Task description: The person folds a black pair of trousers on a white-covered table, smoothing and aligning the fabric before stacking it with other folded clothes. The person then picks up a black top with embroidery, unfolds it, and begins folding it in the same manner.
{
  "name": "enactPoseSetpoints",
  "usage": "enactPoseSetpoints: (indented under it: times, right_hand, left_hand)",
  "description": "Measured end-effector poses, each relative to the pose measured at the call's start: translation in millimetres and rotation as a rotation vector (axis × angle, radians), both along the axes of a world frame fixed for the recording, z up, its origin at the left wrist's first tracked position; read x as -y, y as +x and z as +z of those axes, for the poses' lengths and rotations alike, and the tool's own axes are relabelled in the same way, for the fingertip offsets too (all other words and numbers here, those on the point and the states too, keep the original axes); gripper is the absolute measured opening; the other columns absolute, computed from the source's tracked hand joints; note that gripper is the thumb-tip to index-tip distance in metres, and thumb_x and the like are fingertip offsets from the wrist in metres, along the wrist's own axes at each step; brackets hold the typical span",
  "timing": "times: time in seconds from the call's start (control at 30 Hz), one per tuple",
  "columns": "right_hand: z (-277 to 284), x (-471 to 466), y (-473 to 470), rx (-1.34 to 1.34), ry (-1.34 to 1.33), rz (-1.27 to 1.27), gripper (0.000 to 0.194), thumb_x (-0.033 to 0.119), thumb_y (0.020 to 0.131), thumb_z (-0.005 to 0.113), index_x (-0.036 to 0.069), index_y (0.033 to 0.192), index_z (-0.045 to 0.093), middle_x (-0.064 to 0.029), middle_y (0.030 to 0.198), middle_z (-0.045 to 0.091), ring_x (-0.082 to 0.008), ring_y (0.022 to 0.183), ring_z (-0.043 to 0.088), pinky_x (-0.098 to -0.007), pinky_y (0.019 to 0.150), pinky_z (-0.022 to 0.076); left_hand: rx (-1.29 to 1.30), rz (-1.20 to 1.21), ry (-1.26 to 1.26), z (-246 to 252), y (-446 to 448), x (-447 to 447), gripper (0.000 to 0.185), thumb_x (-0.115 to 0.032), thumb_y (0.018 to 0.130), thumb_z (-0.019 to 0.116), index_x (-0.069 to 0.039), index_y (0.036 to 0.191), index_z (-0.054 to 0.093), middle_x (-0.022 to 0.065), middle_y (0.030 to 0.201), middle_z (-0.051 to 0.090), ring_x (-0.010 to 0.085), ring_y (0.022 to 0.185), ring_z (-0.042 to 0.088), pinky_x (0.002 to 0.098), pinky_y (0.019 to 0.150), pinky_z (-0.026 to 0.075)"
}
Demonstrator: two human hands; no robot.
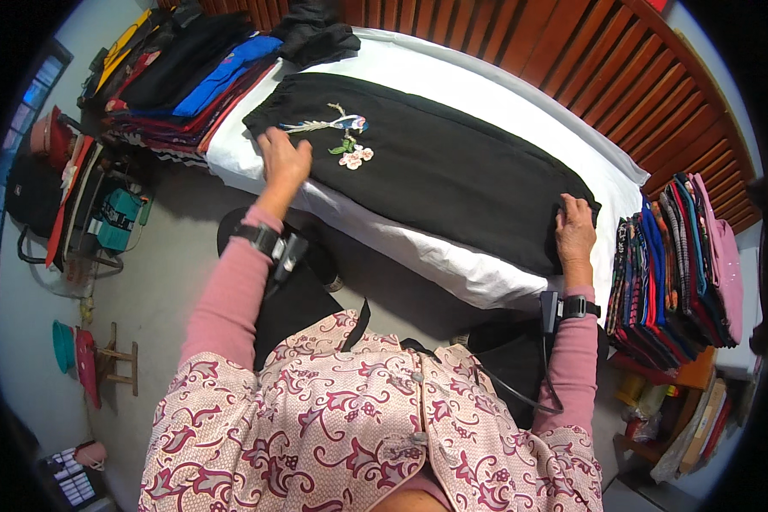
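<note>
A black cloth garment [448,166], probably folded trousers, lies flat and lengthwise on a white sheet [422,64]. Near its left end it bears an embroidered bird [352,123] and pink blossoms [356,157]. My left hand [285,160] is at the near left edge of the garment, beside the gathered end, fingers spread; whether it touches the cloth is not plain. At the other end my right hand [575,232] rests on the black cloth by its right edge, palm down, fingers slightly bent and apart. Neither hand grips anything that I can see.
Folded clothes [230,77] are piled at the upper left, with a dark grey cloth [317,38] beside them. Another row of folded garments [665,256] stands at the right. A slatted wooden headboard [550,57] runs behind the sheet. A small wooden stool [125,368] is at the lower left.
</note>
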State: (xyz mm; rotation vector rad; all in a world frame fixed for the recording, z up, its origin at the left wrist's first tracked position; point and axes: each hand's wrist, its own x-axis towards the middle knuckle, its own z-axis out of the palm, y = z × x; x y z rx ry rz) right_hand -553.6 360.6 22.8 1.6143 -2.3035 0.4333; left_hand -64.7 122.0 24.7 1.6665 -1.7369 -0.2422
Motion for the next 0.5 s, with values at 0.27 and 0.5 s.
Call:
enactPoseSetpoints:
  times: [0.27, 0.5]
  right_hand:
    - [-15.6, 4.7, 3.0, 0.031, 0.243, -0.079, 0.036, 0.021, 0.09, 0.065, 0.014, 0.125, 0.061, -0.0143, 0.115, 0.06, -0.034, 0.11, 0.06, -0.0458, 0.087, 0.0542]
    - [-14.7, 3.5, 3.8, 0.047, 0.276, -0.096, 0.034, 0.021, 0.091, 0.064, 0.017, 0.125, 0.061, -0.0129, 0.116, 0.058, -0.033, 0.112, 0.059, -0.0461, 0.088, 0.0539]
  left_hand:
    - [-1.009, -0.033, 0.635, -19.2, -28.2, -70.1, 0.028, -0.011, 0.084, 0.079, -0.006, 0.083, 0.052, 0.0072, 0.078, 0.061, 0.0161, 0.055, 0.063, 0.0253, 0.039, 0.047]
    - [-1.19, -0.236, 0.654, -24.3, -37.9, -69.7, 0.023, -0.012, 0.088, 0.075, -0.01, 0.08, 0.054, 0.0029, 0.074, 0.058, 0.0122, 0.057, 0.059, 0.0242, 0.043, 0.045]
